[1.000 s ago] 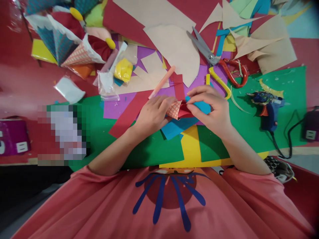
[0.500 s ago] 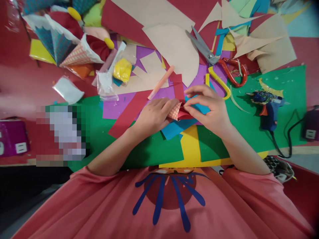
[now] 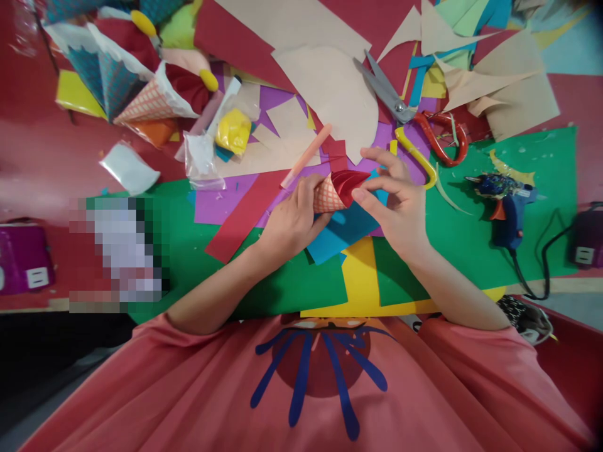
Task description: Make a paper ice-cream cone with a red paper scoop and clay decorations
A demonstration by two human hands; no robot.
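- A small orange-and-white checked paper cone (image 3: 328, 194) sits between the hands above the desk (image 3: 28, 157), pointing left; it is rolled, with a dark red pleated insert (image 3: 347, 182) fanning from its mouth.
- No white scalloped trim or yellow piece shows on it, whereas the larger checked cone with a frilled rim (image 3: 148, 100) bears both; by that comparison, it looks partly made.
- The left hand (image 3: 289, 216) has its grip clamped around the cone's side, fingers above, thumb below.
- The right hand (image 3: 405, 210) holds thumb and forefinger close at the insert's edge; whether its grip pinches the folds, I cannot tell.
- Beneath lie a flat blue sheet (image 3: 339, 238) and a smooth, matt green sheet (image 3: 292, 282).
- Beyond are a slim peach stick (image 3: 306, 157), a curved-edged beige sheet (image 3: 334, 94) and open red-and-yellow-handled metal scissors (image 3: 400, 112).
- Right, a blue plastic glue gun (image 3: 511, 216) trails its dark cord.
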